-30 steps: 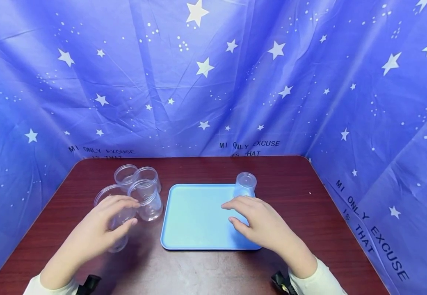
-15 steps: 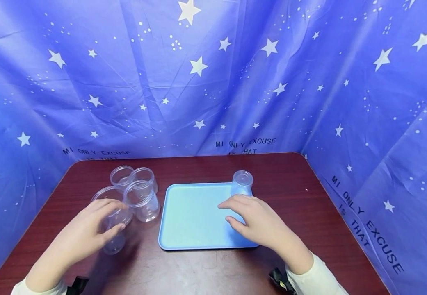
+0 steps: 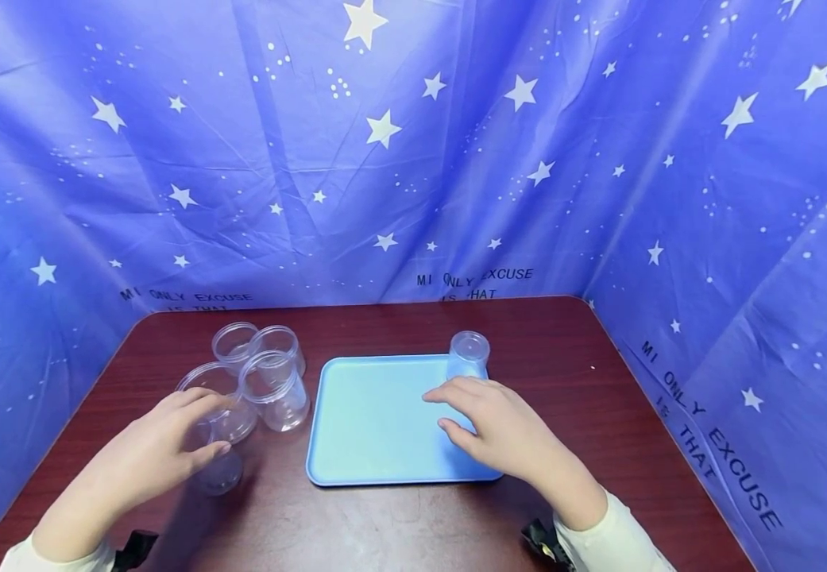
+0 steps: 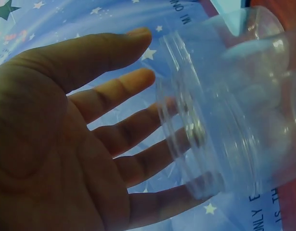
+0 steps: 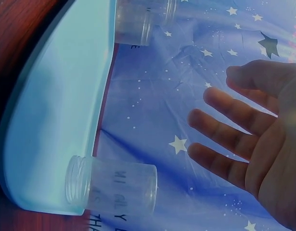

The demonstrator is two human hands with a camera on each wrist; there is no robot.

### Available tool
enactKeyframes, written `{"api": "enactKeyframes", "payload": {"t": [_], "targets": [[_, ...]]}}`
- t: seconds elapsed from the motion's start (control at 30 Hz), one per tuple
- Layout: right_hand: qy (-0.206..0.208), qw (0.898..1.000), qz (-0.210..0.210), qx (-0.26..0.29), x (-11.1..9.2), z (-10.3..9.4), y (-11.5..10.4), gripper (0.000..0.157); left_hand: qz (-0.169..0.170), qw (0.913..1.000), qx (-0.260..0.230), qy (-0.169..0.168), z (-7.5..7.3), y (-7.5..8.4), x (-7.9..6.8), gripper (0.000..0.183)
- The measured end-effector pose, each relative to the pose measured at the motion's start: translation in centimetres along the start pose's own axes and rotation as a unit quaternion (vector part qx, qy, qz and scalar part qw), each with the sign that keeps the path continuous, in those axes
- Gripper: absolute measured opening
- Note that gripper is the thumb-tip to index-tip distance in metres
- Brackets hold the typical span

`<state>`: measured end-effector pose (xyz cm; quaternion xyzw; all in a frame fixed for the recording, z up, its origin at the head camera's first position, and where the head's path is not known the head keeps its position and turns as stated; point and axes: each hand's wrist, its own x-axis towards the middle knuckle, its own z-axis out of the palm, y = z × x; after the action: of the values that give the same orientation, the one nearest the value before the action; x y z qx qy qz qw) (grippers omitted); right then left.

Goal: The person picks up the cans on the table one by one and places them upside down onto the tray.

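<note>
The fingers of the left hand (image 3: 147, 446) spread in a loose curve, thumb apart, gripping nothing; just below them stands a clear cup (image 3: 221, 477), partly covered by the hand. More clear cups (image 3: 286, 408) crowd together beyond and right of those fingers, close in their way. The fingers of the right hand (image 3: 502, 425) hang relaxed and hold nothing over the right part of a blue tray (image 3: 377, 425) on the table (image 3: 356, 528). Just beyond them is an upside-down cup (image 3: 469, 349), at the tray's far right corner, its lower part hidden by the hand. The right wrist view reveals its threaded rim, apart from the fingers; the left wrist view shows cup rims overlapping the left fingertips, contact impossible to tell
</note>
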<state>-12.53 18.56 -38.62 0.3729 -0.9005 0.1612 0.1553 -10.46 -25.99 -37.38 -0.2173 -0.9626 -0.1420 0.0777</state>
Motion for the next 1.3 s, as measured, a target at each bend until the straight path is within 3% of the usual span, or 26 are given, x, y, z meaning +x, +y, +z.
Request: {"api": "enactKeyframes", "payload": {"t": [0.13,0.73,1.07,1.3], "targets": [[-0.004,1.000,0.001,0.000,0.1,-0.1,0.0,0.034,-0.011,0.9998,-0.002,-0.018,-0.5,-0.4,-0.3,0.050],[0.009,1.000,-0.001,0.005,-0.1,0.1,0.5,0.033,0.019,0.9986,0.016,-0.047,-0.6,-1.1,-0.2,0.038],[0.008,1.000,0.002,-0.001,0.1,-0.4,0.3,0.033,0.025,0.9985,0.019,-0.044,-0.5,-1.0,-0.5,0.037],[0.010,1.000,0.007,-0.002,-0.1,-0.5,0.4,0.033,0.037,0.9989,0.020,-0.021,-0.7,-0.6,-0.6,0.036]]}}
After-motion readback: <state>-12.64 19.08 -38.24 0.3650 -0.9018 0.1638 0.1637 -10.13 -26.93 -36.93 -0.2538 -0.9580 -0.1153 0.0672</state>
